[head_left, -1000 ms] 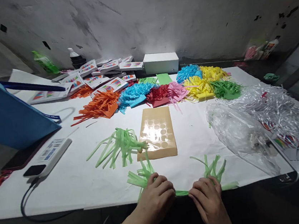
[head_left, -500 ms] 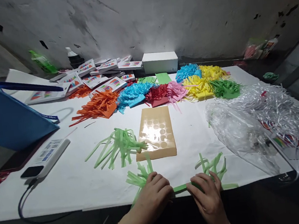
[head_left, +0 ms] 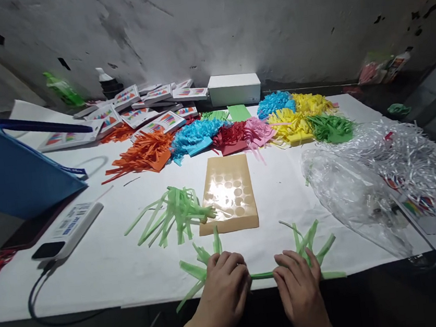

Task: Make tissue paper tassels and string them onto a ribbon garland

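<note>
Between my hands stretches a light green tissue-paper tassel (head_left: 262, 275), its middle rolled into a narrow band at the table's front edge. My left hand (head_left: 228, 280) is closed on the left part of the band, and fringe strips fan out past it. My right hand (head_left: 299, 283) pinches the right part, with more strips spreading beyond the fingers. Ahead of my left hand lies another light green tassel (head_left: 178, 212), bunched at one end. That end rests on a tan sheet of clear round stickers (head_left: 229, 178).
Fringed paper bundles, such as the orange one (head_left: 148, 150), line the back. Behind them are printed boxes (head_left: 166, 122) and a white box (head_left: 235, 89). A plastic bag (head_left: 347, 191) and white strings (head_left: 402, 158) lie right. A power bank (head_left: 71, 227) and blue container (head_left: 13, 166) stand left.
The green band between my hands has become narrower and straighter. The fringe by my left hand has spread out, and both hands have shifted only slightly.
</note>
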`<state>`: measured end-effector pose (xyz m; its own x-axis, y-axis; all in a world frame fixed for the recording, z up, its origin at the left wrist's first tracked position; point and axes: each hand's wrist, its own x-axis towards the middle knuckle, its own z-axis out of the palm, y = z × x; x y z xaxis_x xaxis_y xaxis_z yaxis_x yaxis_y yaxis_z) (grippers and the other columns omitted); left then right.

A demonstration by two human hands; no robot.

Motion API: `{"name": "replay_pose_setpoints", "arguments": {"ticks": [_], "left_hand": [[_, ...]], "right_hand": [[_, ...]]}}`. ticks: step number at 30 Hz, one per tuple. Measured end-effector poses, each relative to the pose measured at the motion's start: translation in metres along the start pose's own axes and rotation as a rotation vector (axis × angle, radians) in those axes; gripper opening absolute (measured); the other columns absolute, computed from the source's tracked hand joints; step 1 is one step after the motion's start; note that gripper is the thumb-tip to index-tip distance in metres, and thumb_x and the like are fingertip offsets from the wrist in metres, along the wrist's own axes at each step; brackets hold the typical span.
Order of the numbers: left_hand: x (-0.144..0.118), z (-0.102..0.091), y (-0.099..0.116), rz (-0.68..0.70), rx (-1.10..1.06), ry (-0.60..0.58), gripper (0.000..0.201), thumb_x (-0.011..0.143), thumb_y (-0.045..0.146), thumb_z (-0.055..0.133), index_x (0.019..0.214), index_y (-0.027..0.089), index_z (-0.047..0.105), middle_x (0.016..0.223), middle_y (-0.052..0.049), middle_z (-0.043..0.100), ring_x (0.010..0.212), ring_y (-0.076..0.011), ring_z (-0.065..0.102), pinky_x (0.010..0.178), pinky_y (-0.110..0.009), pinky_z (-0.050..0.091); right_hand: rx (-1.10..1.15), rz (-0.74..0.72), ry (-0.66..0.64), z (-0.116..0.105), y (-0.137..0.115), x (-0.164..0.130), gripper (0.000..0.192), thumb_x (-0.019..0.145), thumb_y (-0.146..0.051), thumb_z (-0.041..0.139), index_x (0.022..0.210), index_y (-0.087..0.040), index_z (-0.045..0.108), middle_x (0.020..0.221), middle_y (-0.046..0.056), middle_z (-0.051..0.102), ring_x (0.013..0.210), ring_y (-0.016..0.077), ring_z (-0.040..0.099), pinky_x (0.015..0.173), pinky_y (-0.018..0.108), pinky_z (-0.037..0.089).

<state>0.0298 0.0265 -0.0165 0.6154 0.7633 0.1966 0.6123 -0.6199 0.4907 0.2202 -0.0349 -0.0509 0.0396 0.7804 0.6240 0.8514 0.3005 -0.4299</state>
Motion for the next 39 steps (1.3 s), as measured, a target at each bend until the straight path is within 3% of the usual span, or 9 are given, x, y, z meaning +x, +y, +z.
{"name": "replay_pose_setpoints", "arguments": {"ticks": [6,10,16,19,22,27,32,35,39], "left_hand": [[0.006,0.002,0.01,-0.139,0.182,-0.071,0.016,0.091,0.014,0.047,0.082,0.019,0.059,0.09,-0.007,0.061,0.084,-0.0256,0.053,0.08,-0.045,0.034],[0.007,0.002,0.01,-0.181,0.169,-0.138,0.018,0.093,0.014,0.045,0.087,0.019,0.061,0.093,-0.007,0.063,0.087,-0.0255,0.054,0.081,-0.044,0.035],[0.0,-0.007,0.016,-0.226,0.06,-0.206,0.017,0.09,0.014,0.049,0.083,0.017,0.064,0.091,-0.007,0.065,0.09,-0.025,0.055,0.085,-0.043,0.035],[-0.005,-0.022,0.02,-0.217,-0.147,-0.328,0.019,0.088,0.015,0.052,0.082,0.02,0.07,0.091,-0.005,0.068,0.09,-0.0239,0.057,0.085,-0.041,0.036],[0.0,-0.037,0.023,-0.258,-0.487,-0.408,0.021,0.091,0.025,0.056,0.095,0.023,0.076,0.095,-0.004,0.071,0.094,-0.0225,0.059,0.087,-0.036,0.039],[0.027,-0.028,0.033,-0.521,-1.198,-0.616,0.034,0.067,0.044,0.084,0.077,0.013,0.075,0.067,0.001,0.063,0.061,-0.011,0.05,0.061,-0.023,0.036],[0.043,-0.005,0.051,-0.485,-1.418,-0.461,0.041,0.056,0.043,0.092,0.066,0.011,0.068,0.058,0.002,0.058,0.057,-0.0089,0.046,0.058,-0.021,0.034],[0.049,0.002,0.06,-0.439,-1.336,-0.334,0.042,0.059,0.047,0.09,0.066,0.012,0.067,0.057,0.003,0.055,0.056,-0.0089,0.043,0.054,-0.02,0.032],[0.06,0.004,0.065,-0.27,-1.086,-0.253,0.043,0.079,0.056,0.073,0.07,0.014,0.071,0.065,-0.002,0.061,0.062,-0.0129,0.051,0.058,-0.022,0.039]], "right_hand": [[-0.125,0.099,0.008,0.004,-0.009,0.006,0.017,0.097,-0.016,0.049,0.085,-0.022,0.061,0.095,0.004,0.071,0.099,0.023,0.065,0.116,0.055,0.018],[-0.049,-0.111,-0.003,0.009,-0.007,0.002,0.028,0.099,-0.01,0.039,0.1,-0.02,0.066,0.099,0.004,0.072,0.104,0.0206,0.063,0.119,0.052,0.017],[0.025,-0.27,-0.041,0.009,-0.004,-0.009,0.017,0.095,-0.017,0.054,0.101,-0.016,0.069,0.094,0.002,0.074,0.099,0.0214,0.064,0.121,0.05,0.018],[0.041,-0.329,0.002,-0.011,-0.002,-0.007,0.029,0.096,-0.008,0.043,0.093,-0.016,0.071,0.086,0.0,0.075,0.089,0.0184,0.066,0.119,0.048,0.022],[0.004,-0.416,-0.069,-0.04,0.0,0.005,0.026,0.095,-0.01,0.047,0.102,-0.017,0.071,0.094,0.0,0.077,0.092,0.0197,0.068,0.12,0.049,0.017],[0.033,-0.425,-0.016,-0.07,-0.004,0.028,0.022,0.092,-0.011,0.052,0.105,-0.017,0.069,0.091,0.002,0.077,0.091,0.0192,0.07,0.115,0.046,0.025],[0.273,-0.119,0.08,-0.064,-0.006,0.024,0.02,0.086,-0.004,0.058,0.097,-0.02,0.063,0.079,0.0,0.07,0.075,0.0143,0.068,0.093,0.037,0.048],[0.392,0.004,0.127,-0.054,-0.002,0.014,0.019,0.093,-0.01,0.053,0.102,-0.022,0.064,0.084,0.002,0.07,0.078,0.016,0.068,0.084,0.037,0.054],[0.344,0.026,0.34,-0.039,0.009,0.006,0.019,0.097,-0.023,0.056,0.114,-0.025,0.065,0.084,0.002,0.071,0.078,0.0185,0.07,0.08,0.038,0.057]]}}
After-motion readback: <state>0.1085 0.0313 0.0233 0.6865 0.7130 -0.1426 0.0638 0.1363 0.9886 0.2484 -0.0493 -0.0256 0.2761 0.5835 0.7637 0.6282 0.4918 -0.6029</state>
